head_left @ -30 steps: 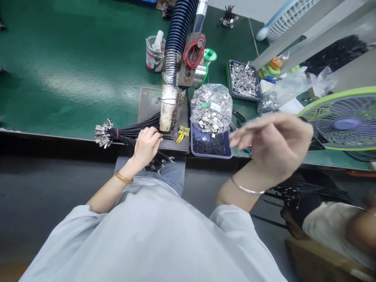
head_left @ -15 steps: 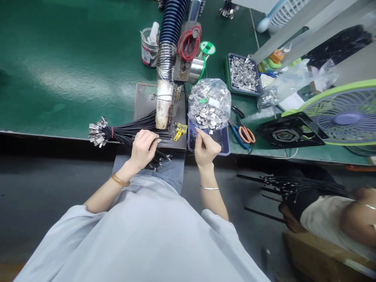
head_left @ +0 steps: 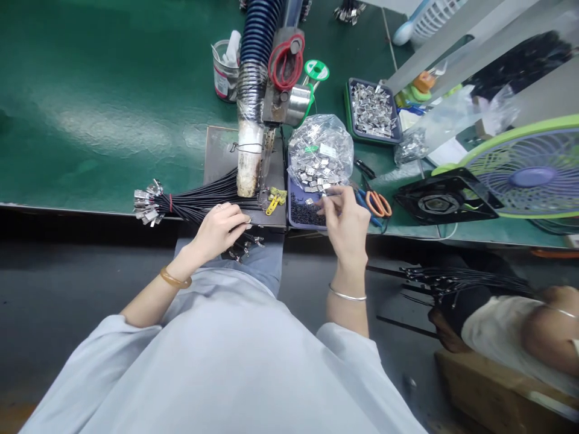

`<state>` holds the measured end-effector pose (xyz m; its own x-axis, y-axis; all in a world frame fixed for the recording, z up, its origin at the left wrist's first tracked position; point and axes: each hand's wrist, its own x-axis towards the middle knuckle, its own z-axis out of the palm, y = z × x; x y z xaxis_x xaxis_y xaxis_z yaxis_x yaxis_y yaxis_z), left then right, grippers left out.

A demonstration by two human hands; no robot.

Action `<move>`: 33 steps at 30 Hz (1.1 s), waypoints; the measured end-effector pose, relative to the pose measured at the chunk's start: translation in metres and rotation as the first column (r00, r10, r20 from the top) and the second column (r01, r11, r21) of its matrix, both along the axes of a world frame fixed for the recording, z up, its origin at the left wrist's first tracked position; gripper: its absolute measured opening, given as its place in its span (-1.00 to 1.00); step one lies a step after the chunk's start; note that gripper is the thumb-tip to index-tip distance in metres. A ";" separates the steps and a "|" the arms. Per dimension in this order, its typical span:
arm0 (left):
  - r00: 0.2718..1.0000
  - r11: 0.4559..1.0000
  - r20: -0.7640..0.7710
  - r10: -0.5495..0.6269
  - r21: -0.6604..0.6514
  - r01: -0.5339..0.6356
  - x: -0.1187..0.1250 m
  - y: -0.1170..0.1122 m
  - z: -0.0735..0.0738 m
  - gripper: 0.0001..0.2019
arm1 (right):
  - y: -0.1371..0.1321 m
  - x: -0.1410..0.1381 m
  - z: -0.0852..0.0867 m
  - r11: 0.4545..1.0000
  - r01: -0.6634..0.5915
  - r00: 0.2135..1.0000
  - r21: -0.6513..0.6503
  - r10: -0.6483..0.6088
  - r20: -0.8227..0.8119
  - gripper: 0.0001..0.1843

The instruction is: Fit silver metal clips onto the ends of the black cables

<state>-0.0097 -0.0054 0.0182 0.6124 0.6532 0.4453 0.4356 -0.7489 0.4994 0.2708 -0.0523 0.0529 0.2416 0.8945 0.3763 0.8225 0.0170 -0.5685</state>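
My left hand [head_left: 221,229] is at the bench edge, fingers pinched on the end of a thin black cable. Beside it lies a bundle of black cables [head_left: 194,200], tied with a red band, silver metal connectors [head_left: 148,204] at its left end. My right hand [head_left: 347,220] reaches over a purple tray [head_left: 293,225], thumb and finger drawn together at the mouth of a clear plastic bag [head_left: 320,141] of metal connectors. Whatever is between those fingertips is too small to make out. Small black pieces [head_left: 304,212] lie in the tray.
A fume hose [head_left: 251,135] hangs over a grey board [head_left: 219,150]. Near it are a solder spool [head_left: 297,105], a yellow clip [head_left: 272,205] and a can [head_left: 225,72]. Rightward are a connector tray [head_left: 373,108], orange-handled scissors [head_left: 379,204], a fan [head_left: 534,175] and a seated person [head_left: 520,331].
My right hand has moved right, from the tray's front left to the bag's mouth, and its fingers have reached in. My left hand has shifted only slightly, still pinching.
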 end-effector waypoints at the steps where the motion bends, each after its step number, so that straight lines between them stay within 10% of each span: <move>1: 0.999 0.999 0.018 -0.038 -0.022 0.039 0.001 0.001 0.002 -0.79 | 0.004 0.006 -0.001 0.999 0.005 0.999 -0.032 -0.004 0.032 -0.89; 6: 0.981 0.944 0.189 -0.048 -0.312 0.106 0.007 0.005 0.011 -0.84 | 0.035 0.017 -0.015 0.997 0.030 0.979 -0.067 -0.016 0.204 -0.87; 12: 0.909 0.730 0.383 0.164 -0.667 0.150 0.015 0.001 0.013 -0.83 | 0.055 0.015 -0.021 0.984 -0.015 0.969 -0.180 0.059 0.241 -0.75; 18: 0.880 0.695 0.439 0.182 -0.690 0.201 0.019 -0.001 0.012 -0.79 | 0.046 0.012 -0.014 0.988 0.033 0.985 -0.151 -0.006 0.173 -0.70; 24: 0.890 0.689 0.420 0.179 -0.699 0.191 0.022 0.000 0.011 -0.86 | 0.008 -0.042 0.002 0.996 -0.063 0.953 0.062 0.078 -0.293 -0.81; 33: 0.892 0.639 0.442 0.092 -0.714 0.288 0.020 0.006 0.014 -0.80 | -0.023 -0.084 -0.017 0.944 -0.259 0.959 0.202 0.276 -0.059 -0.89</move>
<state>0.0100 0.0011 0.0318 0.5793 0.8138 0.0462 -0.0004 -0.0565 0.9984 0.1869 -0.0751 0.0357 0.0423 0.8441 0.5345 0.7212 0.3445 -0.6011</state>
